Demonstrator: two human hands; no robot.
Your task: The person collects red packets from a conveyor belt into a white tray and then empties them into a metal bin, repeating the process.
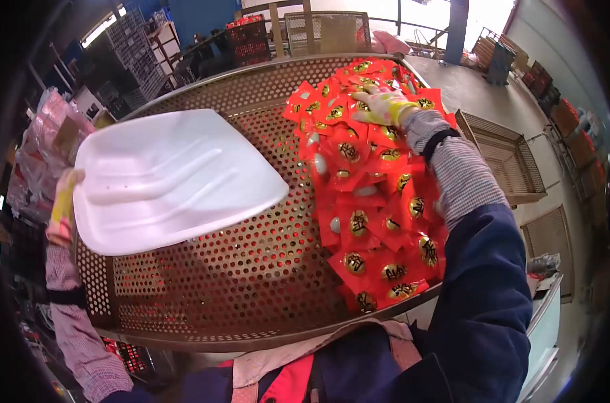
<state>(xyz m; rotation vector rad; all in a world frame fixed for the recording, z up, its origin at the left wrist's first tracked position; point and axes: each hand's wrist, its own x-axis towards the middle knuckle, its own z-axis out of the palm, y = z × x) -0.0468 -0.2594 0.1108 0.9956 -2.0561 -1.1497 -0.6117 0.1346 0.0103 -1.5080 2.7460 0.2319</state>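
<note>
The step in hand appeared to be handling the red packets (348, 153) by reach while the white scoop (177, 174) was held apart. The person's right hand (384, 107), gloved, lay open on the far part of the heap, fingers spread and touching the packets; none was visibly lifted. The left hand (64, 205) was closed at the scoop's outer edge, though the exact grip was partly hidden. The next move seemed to call for a light, broad sweep of the right hand, with the scoop kept level and steady (loose packets could slide over one another easily).

The packets were piled along the right side of the perforated metal tray (271, 242), overlapping at all angles. They were glossy, bright red and square-cornered, many bearing a gold oval with dark characters; a few showed pale, rounded patches. The scoop, broad and ridged, held nothing and was tilted above the tray's left side.
</note>
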